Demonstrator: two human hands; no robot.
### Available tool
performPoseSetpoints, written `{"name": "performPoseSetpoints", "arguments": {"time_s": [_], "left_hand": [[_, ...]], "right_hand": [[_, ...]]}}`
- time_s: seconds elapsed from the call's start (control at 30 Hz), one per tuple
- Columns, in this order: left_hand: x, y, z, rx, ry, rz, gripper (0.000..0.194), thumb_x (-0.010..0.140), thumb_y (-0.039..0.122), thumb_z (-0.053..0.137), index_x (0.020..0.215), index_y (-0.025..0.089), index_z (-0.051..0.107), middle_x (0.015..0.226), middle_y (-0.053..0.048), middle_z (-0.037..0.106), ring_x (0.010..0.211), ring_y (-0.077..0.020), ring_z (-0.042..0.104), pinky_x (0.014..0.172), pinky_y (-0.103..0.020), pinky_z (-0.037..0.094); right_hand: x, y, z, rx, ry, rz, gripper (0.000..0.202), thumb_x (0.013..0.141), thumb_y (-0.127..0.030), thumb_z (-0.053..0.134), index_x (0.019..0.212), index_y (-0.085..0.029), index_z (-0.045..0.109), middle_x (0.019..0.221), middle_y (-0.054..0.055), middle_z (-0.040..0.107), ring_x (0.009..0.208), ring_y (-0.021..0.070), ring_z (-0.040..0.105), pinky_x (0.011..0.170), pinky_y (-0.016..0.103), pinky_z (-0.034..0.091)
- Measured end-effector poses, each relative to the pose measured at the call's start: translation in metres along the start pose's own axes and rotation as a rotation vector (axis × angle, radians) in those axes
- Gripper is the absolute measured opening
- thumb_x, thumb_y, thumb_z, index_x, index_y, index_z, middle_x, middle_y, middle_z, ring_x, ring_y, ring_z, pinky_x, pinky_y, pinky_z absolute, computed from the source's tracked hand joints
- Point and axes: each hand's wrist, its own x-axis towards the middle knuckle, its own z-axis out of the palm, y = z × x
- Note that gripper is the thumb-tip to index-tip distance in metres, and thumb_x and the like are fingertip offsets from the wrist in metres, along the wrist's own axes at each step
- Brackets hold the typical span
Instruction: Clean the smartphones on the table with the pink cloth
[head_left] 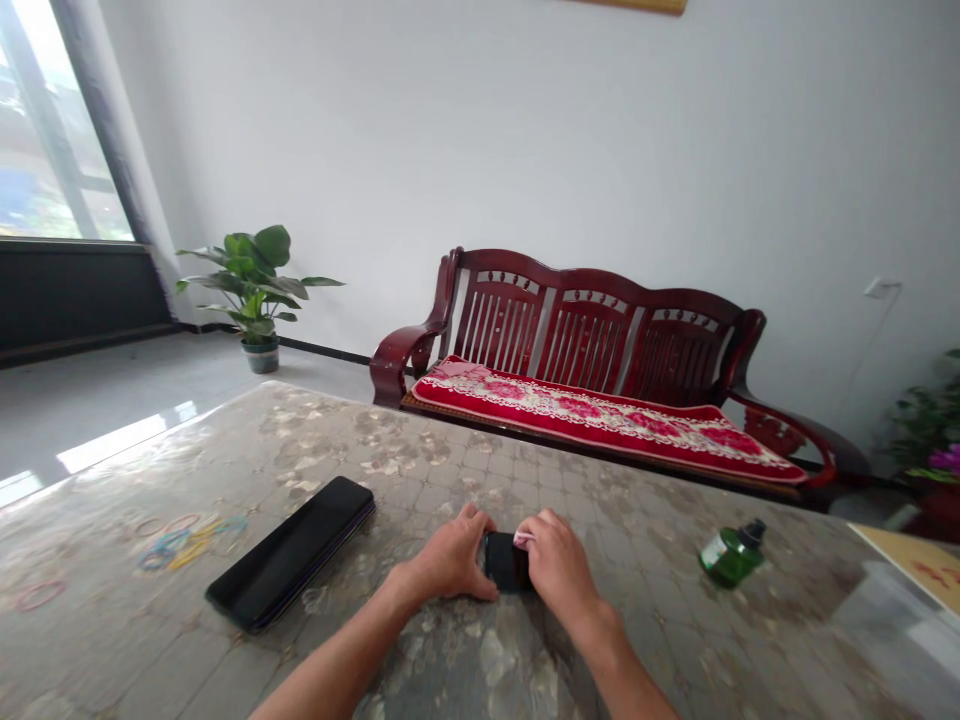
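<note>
A small black glossy object (504, 562) rests on the patterned tablecloth (480, 470) between my two hands. My left hand (456, 555) is curved round its left side, thumb at the near edge and fingers at the far edge. In my right hand (553, 558), closed over the object's right end, is a small pinkish-white cloth (523, 539); its edge shows at the fingertips. The rest of the cloth is hidden by the fingers.
Left of my hands lies a long black slab-like object (292, 555), with coloured rubber bands (184, 543) beyond it. A green bottle (731, 555) stands on the right, near a yellowish sheet (911, 565). Past the table is a wooden bench (581, 330).
</note>
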Motion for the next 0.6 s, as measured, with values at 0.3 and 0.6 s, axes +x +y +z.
{"name": "performPoseSetpoints", "arguments": {"time_s": [0.3, 0.6], "left_hand": [[0.001, -0.001, 0.002, 0.015, -0.003, -0.024, 0.064, 0.049, 0.037, 0.082, 0.105, 0.022, 0.054, 0.106, -0.004, 0.053, 0.084, -0.0202, 0.059, 0.071, -0.027, 0.047], [0.001, -0.001, 0.002, 0.017, 0.005, -0.013, 0.064, 0.049, 0.035, 0.081, 0.105, 0.022, 0.054, 0.104, -0.003, 0.053, 0.083, -0.0207, 0.059, 0.068, -0.027, 0.047]], "right_hand": [[-0.003, 0.029, -0.006, -0.054, 0.036, 0.091, 0.028, 0.089, -0.007, 0.047, 0.077, -0.021, 0.068, 0.087, 0.005, 0.064, 0.089, 0.0166, 0.059, 0.078, 0.022, 0.038], [-0.012, 0.025, -0.002, -0.035, 0.049, 0.078, 0.028, 0.091, -0.007, 0.046, 0.08, -0.022, 0.067, 0.088, 0.004, 0.064, 0.09, 0.0161, 0.06, 0.078, 0.022, 0.038]]}}
